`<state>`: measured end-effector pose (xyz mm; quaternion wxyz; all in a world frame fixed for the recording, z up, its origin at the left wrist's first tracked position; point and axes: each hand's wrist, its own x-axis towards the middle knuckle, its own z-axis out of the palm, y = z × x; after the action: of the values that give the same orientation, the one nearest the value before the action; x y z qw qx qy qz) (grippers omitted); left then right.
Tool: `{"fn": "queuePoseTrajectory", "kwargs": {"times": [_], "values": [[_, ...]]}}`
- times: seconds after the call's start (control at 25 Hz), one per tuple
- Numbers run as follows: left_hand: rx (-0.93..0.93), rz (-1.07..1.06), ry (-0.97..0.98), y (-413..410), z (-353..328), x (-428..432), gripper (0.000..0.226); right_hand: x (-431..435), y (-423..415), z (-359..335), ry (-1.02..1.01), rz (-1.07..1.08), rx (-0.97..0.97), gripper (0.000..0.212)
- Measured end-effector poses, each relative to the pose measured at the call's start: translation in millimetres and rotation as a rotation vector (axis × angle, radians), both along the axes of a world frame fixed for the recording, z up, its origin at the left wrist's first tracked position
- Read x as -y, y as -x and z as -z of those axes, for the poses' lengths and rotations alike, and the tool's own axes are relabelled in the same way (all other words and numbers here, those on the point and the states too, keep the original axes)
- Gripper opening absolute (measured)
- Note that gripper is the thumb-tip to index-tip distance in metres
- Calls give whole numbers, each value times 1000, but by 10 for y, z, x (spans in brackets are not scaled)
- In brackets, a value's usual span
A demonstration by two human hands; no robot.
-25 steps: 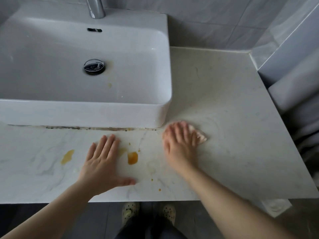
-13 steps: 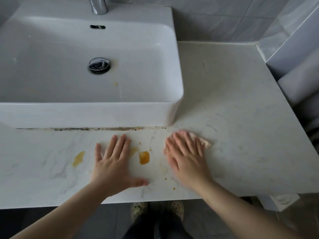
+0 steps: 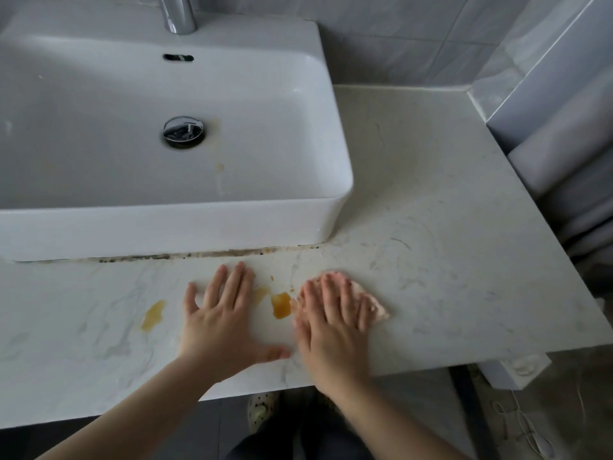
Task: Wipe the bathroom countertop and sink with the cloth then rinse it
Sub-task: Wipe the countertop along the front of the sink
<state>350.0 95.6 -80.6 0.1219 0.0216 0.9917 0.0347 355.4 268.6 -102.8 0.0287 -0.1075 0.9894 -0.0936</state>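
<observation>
My right hand (image 3: 333, 318) presses flat on a small pale pink cloth (image 3: 376, 308) on the white marble countertop (image 3: 447, 227); only the cloth's right edge shows past my fingers. Just left of the cloth lies an orange stain (image 3: 281, 305), with a fainter smear (image 3: 260, 293) beside it. My left hand (image 3: 224, 323) rests flat on the counter, fingers spread, between that stain and another yellow stain (image 3: 153, 315). The white rectangular sink (image 3: 326, 134) stands behind both hands, with a yellowish trace (image 3: 219, 167) near its chrome drain (image 3: 183, 131).
A chrome faucet (image 3: 177, 13) rises at the sink's back edge. Dark grime (image 3: 185, 254) lines the joint under the sink's front. Grey tiled wall borders the counter behind and to the right. The counter's front edge is near my wrists, with my slippers (image 3: 260, 410) on the floor below.
My right hand has slid the cloth left, up to the orange stain. My left hand stays flat on the counter. The camera has shifted slightly.
</observation>
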Motion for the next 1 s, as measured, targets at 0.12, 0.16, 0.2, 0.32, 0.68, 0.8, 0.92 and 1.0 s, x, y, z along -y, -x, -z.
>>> {"fn": "queuePoseTrajectory", "kwargs": {"times": [0.12,0.16,0.2,0.32,0.68,0.8,0.92,1.0], "values": [[4,6,-11,11,-60,6,142,-343,245,-52,-14,38,54,82],[3,9,-27,4,-66,40,144,-576,271,-30,-4,113,55,82],[-1,19,-42,4,-57,86,144,-750,231,-11,-46,193,8,76],[6,108,-60,21,-50,239,140,-484,-77,-40,-99,229,-18,65],[-27,159,-77,83,-66,394,145,-176,566,-36,-26,246,47,80],[50,133,-74,81,-58,396,146,174,357,-16,-24,127,-18,65],[112,118,-64,101,-68,418,144,162,389,20,0,-73,-76,57],[139,121,-48,120,-91,412,141,-100,617,17,29,86,-31,69]]}}
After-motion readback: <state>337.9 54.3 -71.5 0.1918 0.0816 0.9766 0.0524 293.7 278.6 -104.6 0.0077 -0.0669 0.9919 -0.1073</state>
